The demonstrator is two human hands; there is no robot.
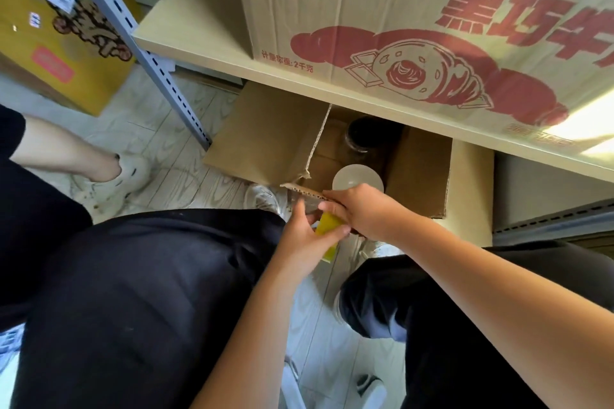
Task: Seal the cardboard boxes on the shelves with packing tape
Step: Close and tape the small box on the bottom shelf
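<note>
Head view: at frame centre, the open corrugated cardboard box [332, 156] sits under the smooth pale shelf [186, 33]. The right hand [362, 212] grips its ragged near flap. The left hand [305, 239] pinches a yellow tape dispenser [327, 226], touching the right.

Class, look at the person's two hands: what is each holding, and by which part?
Both hands, left hand and right hand, grip a yellow object; its upper part is covered by fingers, and what it is cannot be told.
</note>
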